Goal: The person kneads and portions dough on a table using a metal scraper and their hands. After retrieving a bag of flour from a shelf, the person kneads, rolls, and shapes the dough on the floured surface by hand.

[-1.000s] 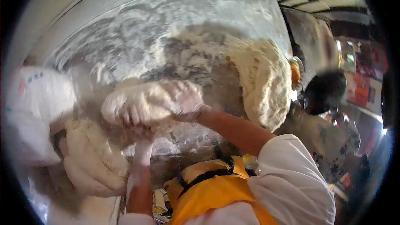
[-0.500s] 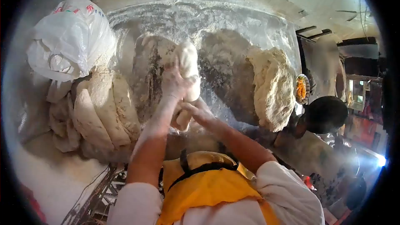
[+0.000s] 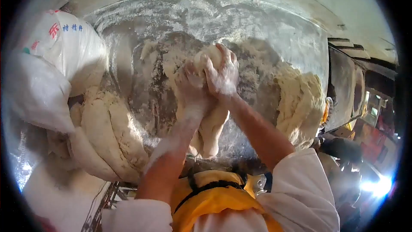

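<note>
A long piece of dough (image 3: 213, 139) lies on the floury work surface (image 3: 266, 23), stretching from near my apron up to a rounded far end. My right hand (image 3: 222, 74) curls its fingers over that far end. Pressed against the same dough from the other side is my left hand (image 3: 194, 80), its fingers bent and partly hidden. The two hands meet at the wrists, covering the middle of the dough. Flour coats both hands and forearms.
At right lies a large rough slab of dough (image 3: 302, 105). A thick folded mass of dough (image 3: 109, 131) sits at left, below a white plastic flour bag (image 3: 83, 51) with printed characters. A pale wall runs behind the surface.
My right hand has moved from the near end of the dough to its far end. My left hand remains on the dough, and the view has shifted.
</note>
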`<state>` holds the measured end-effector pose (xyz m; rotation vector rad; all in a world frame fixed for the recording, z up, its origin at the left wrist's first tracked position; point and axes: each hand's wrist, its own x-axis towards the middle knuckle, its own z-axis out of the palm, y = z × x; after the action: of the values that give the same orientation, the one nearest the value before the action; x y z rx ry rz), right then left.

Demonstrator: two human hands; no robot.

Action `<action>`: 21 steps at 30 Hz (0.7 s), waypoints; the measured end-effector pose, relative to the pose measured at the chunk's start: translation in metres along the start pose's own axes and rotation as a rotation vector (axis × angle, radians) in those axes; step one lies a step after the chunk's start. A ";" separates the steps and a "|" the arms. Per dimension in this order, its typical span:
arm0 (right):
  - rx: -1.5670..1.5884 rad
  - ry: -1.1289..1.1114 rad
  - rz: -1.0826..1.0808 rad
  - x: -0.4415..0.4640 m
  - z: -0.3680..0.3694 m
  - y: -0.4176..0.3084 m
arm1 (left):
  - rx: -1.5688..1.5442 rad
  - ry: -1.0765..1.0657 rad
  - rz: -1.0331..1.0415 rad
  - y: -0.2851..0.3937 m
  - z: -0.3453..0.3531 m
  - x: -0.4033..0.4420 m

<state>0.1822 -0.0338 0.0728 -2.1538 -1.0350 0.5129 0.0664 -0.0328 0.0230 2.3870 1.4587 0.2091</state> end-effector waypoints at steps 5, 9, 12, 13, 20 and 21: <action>0.259 0.011 -0.054 -0.009 0.001 0.039 | 0.019 -0.245 0.108 -0.007 -0.042 0.021; 0.247 -0.027 -0.392 -0.131 -0.073 -0.013 | -1.103 -0.324 -0.306 -0.008 -0.134 -0.003; 0.043 -0.113 -0.660 -0.189 -0.110 -0.034 | -0.547 -0.180 0.274 -0.027 -0.102 -0.069; -0.025 -0.128 -0.567 -0.202 -0.113 -0.026 | -0.343 -0.065 0.454 -0.029 -0.096 -0.090; -0.343 -0.073 -0.669 -0.145 -0.049 0.012 | -0.323 0.402 0.339 -0.015 -0.059 -0.108; -0.280 -0.053 -0.674 -0.119 -0.039 0.014 | -0.348 0.362 0.328 -0.024 -0.055 -0.087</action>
<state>0.1405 -0.1503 0.0961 -1.8522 -1.8425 0.1046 -0.0103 -0.0884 0.0700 2.3543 1.0386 0.9351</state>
